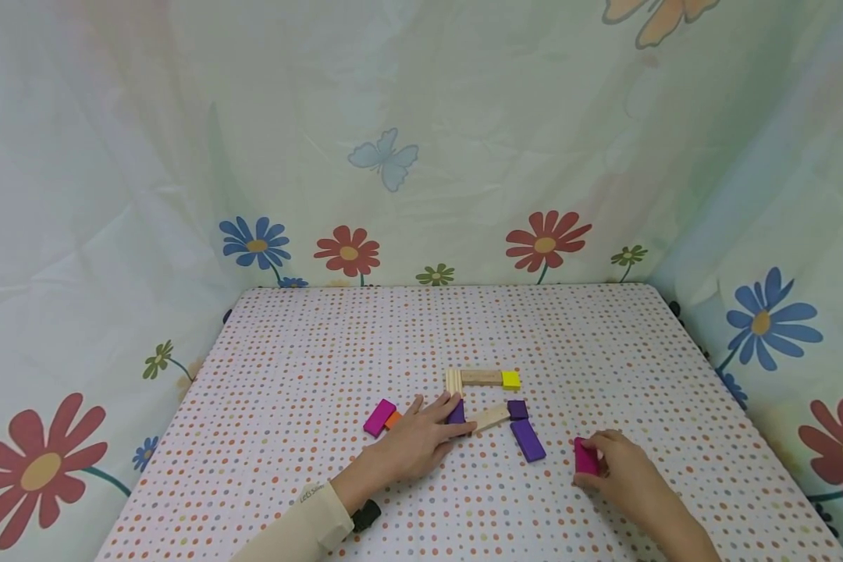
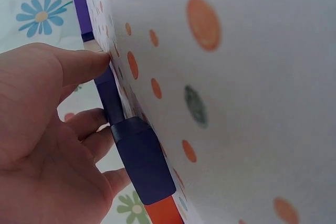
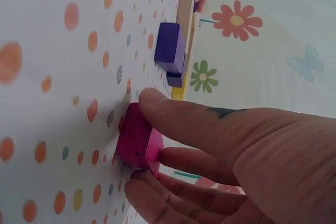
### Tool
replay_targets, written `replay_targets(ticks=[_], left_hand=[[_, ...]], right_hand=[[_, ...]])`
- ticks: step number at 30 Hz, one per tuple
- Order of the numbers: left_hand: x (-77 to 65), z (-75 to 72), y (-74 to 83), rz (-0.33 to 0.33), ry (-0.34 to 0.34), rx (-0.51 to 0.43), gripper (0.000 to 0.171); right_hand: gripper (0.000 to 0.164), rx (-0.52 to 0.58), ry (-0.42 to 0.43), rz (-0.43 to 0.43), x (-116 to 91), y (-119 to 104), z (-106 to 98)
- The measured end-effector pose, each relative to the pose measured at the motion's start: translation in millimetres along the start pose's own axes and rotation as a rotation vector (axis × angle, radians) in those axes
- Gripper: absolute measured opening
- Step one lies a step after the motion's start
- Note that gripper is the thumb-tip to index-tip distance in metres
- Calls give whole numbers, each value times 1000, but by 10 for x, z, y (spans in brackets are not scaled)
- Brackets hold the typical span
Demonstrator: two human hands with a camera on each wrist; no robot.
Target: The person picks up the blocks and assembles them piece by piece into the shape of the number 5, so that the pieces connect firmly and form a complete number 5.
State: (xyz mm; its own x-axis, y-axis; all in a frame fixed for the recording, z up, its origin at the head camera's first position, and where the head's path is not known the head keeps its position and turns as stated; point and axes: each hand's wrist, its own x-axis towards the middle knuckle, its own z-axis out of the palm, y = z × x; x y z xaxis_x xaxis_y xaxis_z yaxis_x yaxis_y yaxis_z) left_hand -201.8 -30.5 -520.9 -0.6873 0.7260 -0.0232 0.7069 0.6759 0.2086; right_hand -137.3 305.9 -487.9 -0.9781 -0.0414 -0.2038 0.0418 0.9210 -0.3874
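Note:
My left hand [image 1: 416, 441] lies over the middle of a row of wooden blocks, its fingers spread and touching a purple block [image 1: 457, 412]. In the left wrist view, a dark blue block [image 2: 146, 165] and an orange block [image 2: 165, 211] stand beside that hand. To the right, apart from the row, my right hand [image 1: 625, 472] pinches a pink block [image 1: 585, 457] between thumb and fingers, low at the tabletop. Between the hands come a pale wood block [image 1: 492, 417], a short dark purple block [image 1: 517, 410] and a longer purple block [image 1: 529, 442].
Behind the left hand lie a striped pale wood piece [image 1: 453, 380], a brown wood block [image 1: 481, 378] and a yellow block [image 1: 510, 380]. Another pink block [image 1: 379, 417] sits left of that hand. A dotted cloth covers the table [image 1: 309, 351]; a flowered curtain [image 1: 464, 156] surrounds it.

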Motion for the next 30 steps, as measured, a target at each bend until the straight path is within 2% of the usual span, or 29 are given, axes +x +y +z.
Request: replay_targets(ticks=[7, 21, 27, 30], left_hand=[[5, 14, -13, 1, -4, -4, 52], [4, 19, -29, -1, -3, -14, 51], [5, 22, -30, 4, 1, -9, 51], [4, 26, -28, 6, -1, -8, 52]], right_hand=[[65, 2, 9, -7, -90, -36, 76], [57, 13, 12, -8, -249, -195, 223], [63, 32, 44, -46, -268, -170, 199], [56, 58, 63, -63, -239, -106, 114]])
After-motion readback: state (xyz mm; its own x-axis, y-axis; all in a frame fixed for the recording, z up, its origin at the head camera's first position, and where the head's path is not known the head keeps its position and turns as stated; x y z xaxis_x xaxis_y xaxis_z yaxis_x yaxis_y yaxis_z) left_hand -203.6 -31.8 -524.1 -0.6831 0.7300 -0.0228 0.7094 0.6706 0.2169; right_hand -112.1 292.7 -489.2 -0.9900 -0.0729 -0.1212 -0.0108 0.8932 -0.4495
